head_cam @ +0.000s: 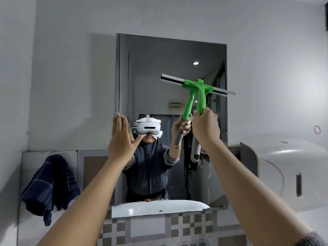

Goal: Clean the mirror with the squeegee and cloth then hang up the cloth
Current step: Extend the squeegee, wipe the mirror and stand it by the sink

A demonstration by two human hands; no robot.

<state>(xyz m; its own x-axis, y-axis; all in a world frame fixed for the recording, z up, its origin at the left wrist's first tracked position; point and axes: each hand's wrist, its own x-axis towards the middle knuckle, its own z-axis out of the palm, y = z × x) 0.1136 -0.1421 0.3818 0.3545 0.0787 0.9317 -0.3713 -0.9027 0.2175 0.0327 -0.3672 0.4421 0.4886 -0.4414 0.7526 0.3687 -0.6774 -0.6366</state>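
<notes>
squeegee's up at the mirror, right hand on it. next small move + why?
Probably draw the squeegee straight down the glass. The right hand grips its green handle with the blade tilted, high on the right side of the mirror, so a downward stroke looks next. The left hand is open at the mirror's left edge; the cloth hangs unused.

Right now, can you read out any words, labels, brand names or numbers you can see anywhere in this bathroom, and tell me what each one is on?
No text can be read in this view.
Green plastic squeegee held in the right hand: no marking visible.
White wall dispenser: no legible label.
Dark blue checked cloth hanging at left: no tag visible.
Small bright mark reflected low in the rectangular wall mirror: too blurred to read.
</notes>
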